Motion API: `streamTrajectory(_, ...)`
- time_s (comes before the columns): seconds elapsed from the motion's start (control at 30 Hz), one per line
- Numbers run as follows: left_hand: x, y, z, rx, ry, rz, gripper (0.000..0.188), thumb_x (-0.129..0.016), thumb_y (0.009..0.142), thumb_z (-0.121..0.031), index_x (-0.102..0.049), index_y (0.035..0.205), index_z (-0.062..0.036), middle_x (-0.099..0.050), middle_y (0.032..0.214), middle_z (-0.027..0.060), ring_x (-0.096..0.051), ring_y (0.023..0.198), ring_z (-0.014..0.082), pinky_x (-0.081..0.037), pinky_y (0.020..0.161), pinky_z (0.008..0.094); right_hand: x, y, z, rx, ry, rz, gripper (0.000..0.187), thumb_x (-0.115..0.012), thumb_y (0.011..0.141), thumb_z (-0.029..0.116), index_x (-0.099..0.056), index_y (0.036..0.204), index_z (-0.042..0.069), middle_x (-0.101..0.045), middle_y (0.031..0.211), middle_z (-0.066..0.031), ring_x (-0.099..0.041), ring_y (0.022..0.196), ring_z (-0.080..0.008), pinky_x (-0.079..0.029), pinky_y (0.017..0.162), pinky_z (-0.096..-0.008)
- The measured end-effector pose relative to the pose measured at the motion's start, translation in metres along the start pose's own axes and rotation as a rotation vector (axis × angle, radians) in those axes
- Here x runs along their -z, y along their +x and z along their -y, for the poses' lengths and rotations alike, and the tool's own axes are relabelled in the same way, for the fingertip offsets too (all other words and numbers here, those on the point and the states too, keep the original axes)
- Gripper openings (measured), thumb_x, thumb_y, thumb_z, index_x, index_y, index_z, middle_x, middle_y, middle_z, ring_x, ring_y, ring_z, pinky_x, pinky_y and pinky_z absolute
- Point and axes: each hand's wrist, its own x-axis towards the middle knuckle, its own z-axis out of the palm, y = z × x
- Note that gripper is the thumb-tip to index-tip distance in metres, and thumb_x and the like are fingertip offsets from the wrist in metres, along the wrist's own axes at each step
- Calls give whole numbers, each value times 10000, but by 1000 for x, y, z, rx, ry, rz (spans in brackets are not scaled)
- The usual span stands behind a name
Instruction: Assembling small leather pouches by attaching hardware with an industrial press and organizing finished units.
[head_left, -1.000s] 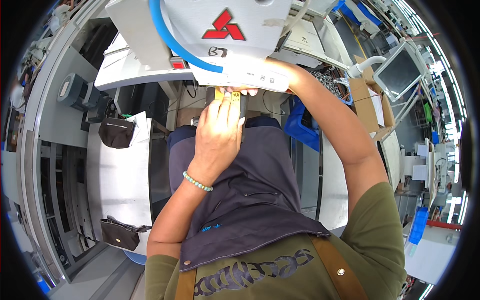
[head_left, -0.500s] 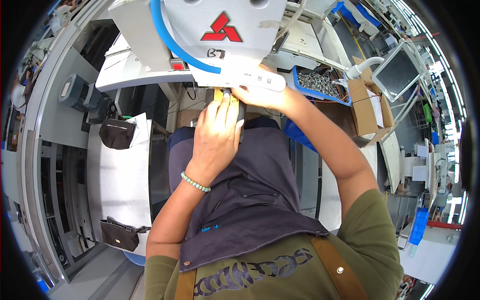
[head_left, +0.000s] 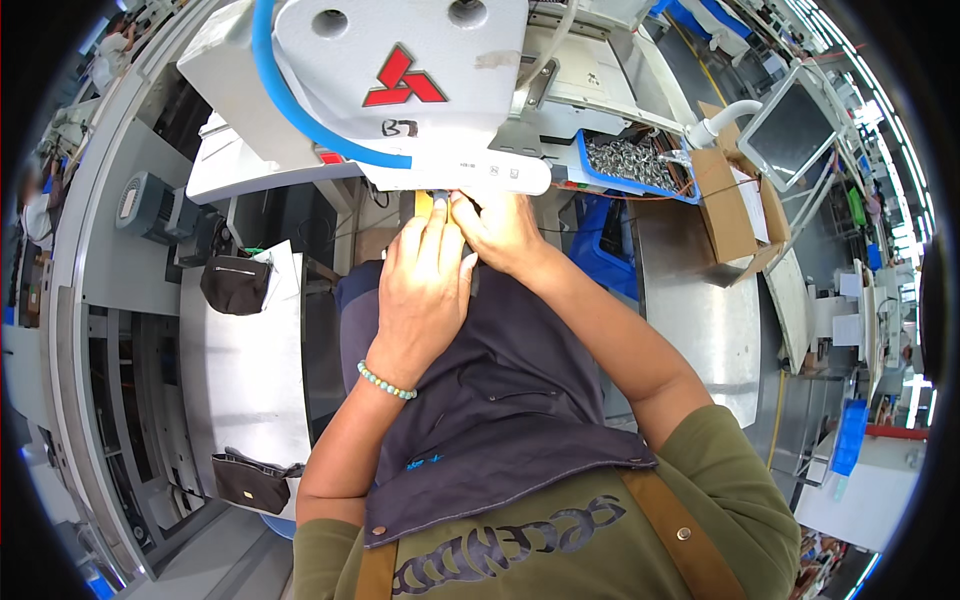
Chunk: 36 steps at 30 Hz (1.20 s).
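My left hand [head_left: 422, 292] lies with its fingers stretched forward, flat over a narrow yellow surface [head_left: 423, 207] at the white machine head [head_left: 440, 60]. A small dark piece [head_left: 440, 197] shows at its fingertips; its kind is too hidden to tell. My right hand [head_left: 497, 232] comes in from the right, its thumb against the dark piece beside the left fingertips. Its other fingers are curled and partly covered by the white lamp bar [head_left: 470, 172], so whatever they grip cannot be made out.
A blue hose [head_left: 275, 95] curves down to the lamp bar. To the right are a blue bin [head_left: 690, 193] of metal rings, a cardboard box [head_left: 715, 215] and a screen [head_left: 792, 128]. Two dark pouches, one nearer [head_left: 250, 483] and one farther [head_left: 235, 284], lie on the left metal table [head_left: 245, 385].
My right hand has drawn back toward me from behind the lamp bar, its thumb now near the left fingertips. My left hand has shifted slightly. The view has moved a little.
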Motion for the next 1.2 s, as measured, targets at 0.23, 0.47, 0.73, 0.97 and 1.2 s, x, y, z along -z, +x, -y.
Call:
streamTrajectory(0.23, 0, -2, 1, 24, 14, 36, 486, -699, 889, -181, -587, 1283, 81, -593, 1351, 235, -547, 1219, 356, -444, 1052, 448, -3, -1, -2, -25, 15, -2, 198, -613, 863, 143, -688, 998, 19, -599, 994, -167, -604, 955, -372, -511, 826, -463)
streamTrajectory(0.47, 0, -1, 2, 6, 19, 44, 484, -703, 886, -176, -587, 1278, 82, -597, 1339, 236, -547, 1222, 357, -447, 1048, 443, -5, -1, -5, -6, 6, -21, 222, -608, 867, 155, -695, 1027, 29, -608, 1009, -166, -599, 980, -376, -506, 855, -465)
streamTrajectory(0.73, 6, 0, -2, 15, 2, 7, 506, -748, 828, -88, -590, 1275, 88, -623, 1288, 219, -568, 1171, 365, -484, 1008, 437, -2, 0, 0, 30, 49, -4, 222, -597, 885, 130, -706, 1053, 35, -620, 1023, -173, -599, 984, -383, -500, 855, -470)
streamTrajectory(0.97, 6, -3, -3, -18, -10, 8, 488, -754, 815, -84, -595, 1248, 76, -626, 1288, 219, -566, 1169, 373, -475, 1015, 438, 0, -7, -2, -42, 32, 28, 239, -611, 897, 117, -723, 1096, 45, -677, 1107, -180, -604, 1061, -398, -488, 961, -465)
streamTrajectory(1.2, 11, -6, -1, -34, -44, 8, 472, -754, 810, -75, -591, 1229, 70, -631, 1250, 205, -563, 1165, 371, -477, 1007, 435, -1, -7, -2, -38, 28, 23, 244, -606, 909, 124, -729, 1101, 36, -693, 1160, -186, -606, 1118, -409, -472, 1028, -463)
